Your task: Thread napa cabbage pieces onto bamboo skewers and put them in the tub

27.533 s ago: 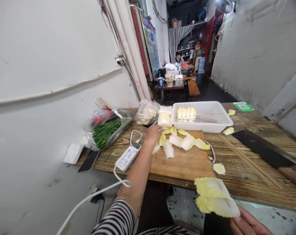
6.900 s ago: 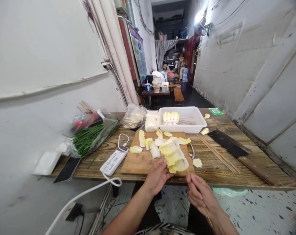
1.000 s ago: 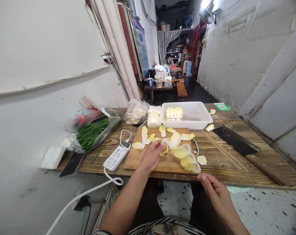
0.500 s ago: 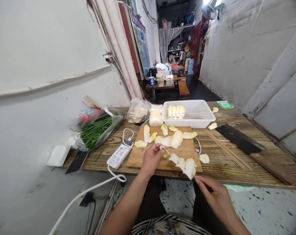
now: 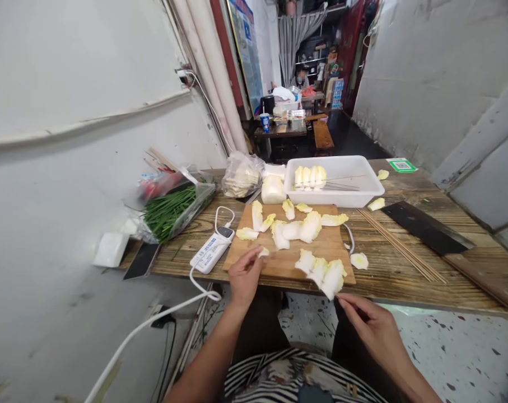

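While the right hand point(image 5: 372, 321) is pinching at the near end of a joined row of yellow-and-white cabbage leaves point(image 5: 320, 270) just beyond its fingertips, the left hand point(image 5: 244, 279) is holding a small pale leaf piece point(image 5: 263, 253) between narrowed fingers. Past these, loose yellow-edged leaves point(image 5: 293, 230) are lying on a rectangular brown wooden board point(image 5: 279, 267).

The worktop point(image 5: 382, 282) is made of worn brown planks. At its near middle lies a cutting board point(image 5: 279, 268), with a white power strip point(image 5: 211, 252) to its left. Further left are a plastic bag of green stalks point(image 5: 169, 215) and a dark flat piece point(image 5: 141, 260) at the edge. Behind the board stand a bag of pale slices point(image 5: 242, 176), a chunk of cabbage point(image 5: 273, 189) and a white tray point(image 5: 335, 198). On the right lie thin wooden sticks point(image 5: 400, 244), a cleaver point(image 5: 425, 226), cabbage scraps point(image 5: 359, 261) and a green-edged card point(image 5: 401, 165).
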The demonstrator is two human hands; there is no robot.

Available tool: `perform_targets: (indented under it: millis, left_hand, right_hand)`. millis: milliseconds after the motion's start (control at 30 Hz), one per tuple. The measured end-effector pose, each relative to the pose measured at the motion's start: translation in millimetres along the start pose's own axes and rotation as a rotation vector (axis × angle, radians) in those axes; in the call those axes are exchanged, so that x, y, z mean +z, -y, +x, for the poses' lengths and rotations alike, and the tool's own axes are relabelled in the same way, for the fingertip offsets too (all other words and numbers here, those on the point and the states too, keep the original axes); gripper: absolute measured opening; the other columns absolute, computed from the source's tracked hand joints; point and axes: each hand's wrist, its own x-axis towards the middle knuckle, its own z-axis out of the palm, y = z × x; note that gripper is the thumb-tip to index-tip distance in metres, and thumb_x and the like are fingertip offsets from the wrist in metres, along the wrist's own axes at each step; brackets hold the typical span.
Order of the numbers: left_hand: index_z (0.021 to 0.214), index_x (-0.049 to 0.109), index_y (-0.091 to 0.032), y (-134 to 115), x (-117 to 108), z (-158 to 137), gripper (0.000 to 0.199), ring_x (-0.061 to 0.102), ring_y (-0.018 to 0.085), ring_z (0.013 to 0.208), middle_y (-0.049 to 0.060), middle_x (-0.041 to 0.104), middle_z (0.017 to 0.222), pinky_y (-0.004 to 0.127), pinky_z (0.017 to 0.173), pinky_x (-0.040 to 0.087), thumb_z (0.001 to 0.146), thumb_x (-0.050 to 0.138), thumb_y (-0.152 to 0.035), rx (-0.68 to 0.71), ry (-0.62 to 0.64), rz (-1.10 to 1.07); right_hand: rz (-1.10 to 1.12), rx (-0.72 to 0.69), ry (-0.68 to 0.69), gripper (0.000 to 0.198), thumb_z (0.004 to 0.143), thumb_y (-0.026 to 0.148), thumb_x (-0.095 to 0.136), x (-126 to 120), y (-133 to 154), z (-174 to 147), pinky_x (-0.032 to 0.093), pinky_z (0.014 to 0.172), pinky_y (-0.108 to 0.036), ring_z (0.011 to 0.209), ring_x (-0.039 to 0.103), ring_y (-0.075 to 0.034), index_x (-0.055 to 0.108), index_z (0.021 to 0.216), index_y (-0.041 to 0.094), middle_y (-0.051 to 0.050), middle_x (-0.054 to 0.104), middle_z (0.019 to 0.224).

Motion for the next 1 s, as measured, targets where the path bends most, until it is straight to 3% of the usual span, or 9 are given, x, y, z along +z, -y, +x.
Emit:
perform_targets:
  millis: [100,200,300,400,500,567,767,833,1000]
  left_hand:
    - [0.098,0.069,-0.016,-11.4,5.1,-10.3,0.031,0.067,0.019,0.084,0.007,0.071,0.094,0.028,0.071,0.053,0.069,0.071,-0.029,-0.299,0.161,-0.337]
    - [0.093,0.07,-0.014,-22.4,11.1,-19.6,0.032,0.068,0.02,0.078,0.007,0.071,0.086,0.027,0.065,0.053,0.067,0.074,-0.032,-0.516,0.295,-0.568]
    - [0.086,0.07,-0.012,-28.7,17.2,-24.1,0.028,0.067,0.015,0.067,0.004,0.07,0.071,0.021,0.06,0.051,0.064,0.078,-0.028,-0.581,0.32,-0.578]
    - [0.092,0.07,-0.013,-30.4,20.3,-26.0,0.032,0.065,0.011,0.067,0.004,0.071,0.074,0.019,0.064,0.051,0.063,0.078,-0.025,-0.572,0.402,-0.564]
    - [0.104,0.067,-0.015,-27.9,19.9,-26.1,0.042,0.066,0.012,0.077,0.005,0.072,0.089,0.023,0.075,0.052,0.064,0.077,-0.022,-0.519,0.482,-0.543]
    - [0.106,0.065,-0.015,-24.0,19.2,-21.3,0.041,0.067,0.015,0.083,0.007,0.071,0.096,0.028,0.081,0.053,0.066,0.074,-0.022,-0.421,0.453,-0.432]
    - [0.11,0.064,-0.017,-8.9,21.8,33.0,0.032,0.06,0.02,0.105,0.01,0.062,0.115,0.036,0.094,0.048,0.079,0.057,-0.022,0.246,0.13,0.318]
    - [0.112,0.063,-0.018,-4.1,24.2,55.0,0.034,0.057,0.022,0.109,0.01,0.063,0.114,0.039,0.099,0.045,0.079,0.054,-0.02,0.309,0.118,0.446]
    - [0.104,0.068,-0.017,2.3,31.9,87.5,0.031,0.049,0.028,0.119,0.012,0.058,0.123,0.047,0.103,0.037,0.074,0.059,-0.017,0.318,0.172,0.554]
  right_hand:
    - [0.0,-0.014,-0.065,0.025,0.083,0.037,0.057,-6.3,3.4,1.2,0.055,0.08,-0.032,0.085,0.068,-0.02,0.071,0.098,0.022,-0.005,0.072,0.095]
    - [0.002,-0.072,-0.049,0.021,0.082,0.032,0.059,-12.7,7.2,2.7,0.055,0.077,-0.028,0.084,0.068,-0.019,0.071,0.098,0.025,-0.003,0.072,0.094]
    - [-0.003,-0.184,0.003,0.022,0.083,0.025,0.058,-16.2,10.5,4.5,0.055,0.07,-0.024,0.081,0.068,-0.017,0.07,0.101,0.027,-0.001,0.072,0.092]
    - [-0.034,-0.257,0.032,0.024,0.084,0.021,0.057,-17.5,11.6,6.0,0.055,0.066,-0.022,0.079,0.068,-0.016,0.069,0.104,0.028,-0.001,0.072,0.09]
    - [-0.071,-0.284,0.036,0.025,0.084,0.02,0.057,-19.4,10.2,7.0,0.055,0.064,-0.02,0.076,0.068,-0.015,0.068,0.105,0.027,0.0,0.072,0.088]
    - [-0.086,-0.293,0.015,0.025,0.084,0.02,0.058,-21.7,9.0,7.6,0.055,0.067,-0.02,0.077,0.068,-0.014,0.069,0.105,0.026,0.0,0.072,0.089]
    - [-0.121,-0.258,-0.086,0.019,0.083,0.025,0.059,-28.3,10.9,8.3,0.054,0.074,-0.018,0.082,0.069,-0.015,0.071,0.098,0.023,-0.001,0.073,0.092]
    - [-0.132,-0.249,-0.116,0.019,0.083,0.027,0.059,-28.8,11.7,8.2,0.055,0.073,-0.018,0.08,0.069,-0.015,0.072,0.096,0.022,-0.001,0.073,0.09]
    - [-0.139,-0.244,-0.167,0.019,0.081,0.029,0.06,-30.3,10.5,7.6,0.055,0.071,-0.017,0.077,0.07,-0.015,0.072,0.095,0.023,0.0,0.073,0.088]
